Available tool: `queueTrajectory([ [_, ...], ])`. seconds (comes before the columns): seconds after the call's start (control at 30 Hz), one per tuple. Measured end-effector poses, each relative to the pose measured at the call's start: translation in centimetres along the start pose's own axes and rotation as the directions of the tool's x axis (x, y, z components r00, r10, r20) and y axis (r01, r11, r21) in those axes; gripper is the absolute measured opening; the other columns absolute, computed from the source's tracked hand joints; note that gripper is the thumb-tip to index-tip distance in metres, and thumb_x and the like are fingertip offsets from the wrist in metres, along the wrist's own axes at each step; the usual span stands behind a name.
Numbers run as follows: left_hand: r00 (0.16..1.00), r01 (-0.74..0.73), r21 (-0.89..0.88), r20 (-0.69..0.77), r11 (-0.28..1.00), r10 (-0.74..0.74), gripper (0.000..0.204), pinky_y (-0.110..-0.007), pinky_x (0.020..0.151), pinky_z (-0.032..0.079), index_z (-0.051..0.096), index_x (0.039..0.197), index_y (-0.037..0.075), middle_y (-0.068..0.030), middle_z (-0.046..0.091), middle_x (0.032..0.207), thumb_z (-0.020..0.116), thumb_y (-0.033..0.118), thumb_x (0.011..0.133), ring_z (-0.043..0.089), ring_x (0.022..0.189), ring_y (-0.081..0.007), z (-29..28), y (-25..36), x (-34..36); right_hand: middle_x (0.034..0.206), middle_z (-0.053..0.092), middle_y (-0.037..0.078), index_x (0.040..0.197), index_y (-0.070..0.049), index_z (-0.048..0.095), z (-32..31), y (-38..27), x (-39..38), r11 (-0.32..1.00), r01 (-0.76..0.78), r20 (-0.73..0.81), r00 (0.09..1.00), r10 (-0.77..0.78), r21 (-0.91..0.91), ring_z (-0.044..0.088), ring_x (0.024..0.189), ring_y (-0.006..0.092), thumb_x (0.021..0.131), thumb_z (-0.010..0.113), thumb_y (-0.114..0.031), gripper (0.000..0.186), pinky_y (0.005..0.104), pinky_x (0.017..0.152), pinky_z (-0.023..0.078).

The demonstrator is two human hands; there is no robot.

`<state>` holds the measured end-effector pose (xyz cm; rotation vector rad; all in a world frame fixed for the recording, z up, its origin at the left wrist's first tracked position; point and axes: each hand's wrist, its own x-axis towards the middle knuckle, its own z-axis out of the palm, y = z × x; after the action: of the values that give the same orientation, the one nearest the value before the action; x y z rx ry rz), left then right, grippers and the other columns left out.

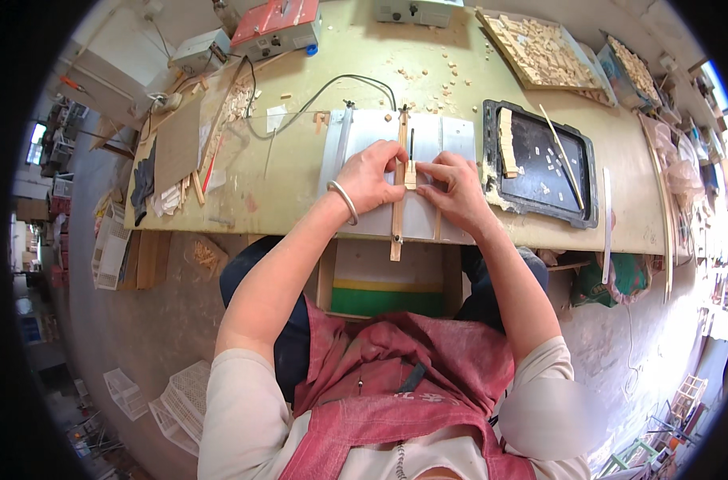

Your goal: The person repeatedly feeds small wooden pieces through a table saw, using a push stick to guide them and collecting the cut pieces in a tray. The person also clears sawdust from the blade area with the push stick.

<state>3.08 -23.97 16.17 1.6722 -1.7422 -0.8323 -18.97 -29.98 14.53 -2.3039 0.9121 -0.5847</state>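
Observation:
A pale metal jig board (356, 208) lies at the table's front edge, crossed lengthwise by a wooden rail (397, 224) with a dark narrow bar or slot beside it. My left hand (370, 178), with a bangle at the wrist, pinches at the rail and the small wooden piece (410, 176) beside it. From the other side, my right hand (450, 186) grips that piece between thumb and forefinger. Exactly which fingertips touch rail or piece is hard to make out.
A black tray (545, 198) with a wooden strip stack and small pieces sits right. Behind are a board of blocks (540, 48), red machine box (272, 24) and cable (316, 96). Cardboard (172, 128) and dark gloves (144, 180) lie left; a long strip (668, 264) overhangs right.

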Motion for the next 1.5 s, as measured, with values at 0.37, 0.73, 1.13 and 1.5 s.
queueTrajectory([
  [0.37, 0.999, 0.026, 0.008, 0.021, 1.0, -0.026, 0.044, -0.04, 0.087, 0.058, 0.066, 0.109, 0.008, -0.0118, 0.067, 0.105, 0.083, 0.021, 0.071, 0.069, 0.097, -0.0278, -0.5, 0.0, 1.1, 0.096, 0.065, 0.007, 0.12, -0.011, 0.079, 0.0, 0.3, 0.8, 1.0, -0.017, -0.015, 1.0, 0.017, 0.018, 0.062, 0.1, 0.0263, 0.086, 0.082, -0.022, 0.036, 0.0398, 0.094, 0.04],
  [0.73, 1.0, -0.001, -0.011, 0.014, 1.0, 0.001, 0.044, -0.03, 0.076, 0.052, 0.066, 0.111, 0.008, -0.0037, 0.058, 0.097, 0.084, 0.015, 0.071, 0.055, 0.084, -0.0166, -0.5, -0.8, 2.0, 0.094, 0.065, 0.007, 0.119, -0.009, 0.079, 0.0, 0.4, 1.4, 0.999, -0.031, -0.025, 0.999, 0.032, 0.036, 0.062, 0.1, 0.0263, 0.085, 0.08, -0.019, 0.035, 0.0397, 0.094, 0.04],
  [1.13, 0.992, 0.075, 0.08, 0.094, 0.994, -0.082, 0.047, -0.039, 0.087, 0.057, 0.064, 0.111, 0.011, -0.0107, 0.064, 0.102, 0.085, 0.024, 0.071, 0.066, 0.094, -0.0274, -1.3, 0.0, 2.8, 0.094, 0.066, 0.01, 0.113, -0.005, 0.077, 2.1, 1.4, 3.0, 0.998, -0.06, -0.406, 0.912, 0.052, -0.008, 0.064, 0.095, 0.0293, 0.087, 0.074, -0.01, 0.027, 0.0406, 0.086, 0.044],
  [1.5, 0.911, -0.176, -0.061, 0.368, 0.982, 0.186, 0.021, -0.037, 0.09, 0.051, 0.079, 0.104, 0.011, -0.0086, 0.062, 0.104, 0.08, 0.025, 0.088, 0.061, 0.101, -0.0276, -1.7, 0.6, -2.8, 0.091, 0.063, 0.008, 0.118, 0.003, 0.073, -4.1, 4.6, -0.7, 0.979, -0.073, -0.759, 0.622, 0.192, 0.188, 0.06, 0.08, 0.0158, 0.096, 0.067, 0.0, 0.023, 0.0299, 0.072, 0.05],
])
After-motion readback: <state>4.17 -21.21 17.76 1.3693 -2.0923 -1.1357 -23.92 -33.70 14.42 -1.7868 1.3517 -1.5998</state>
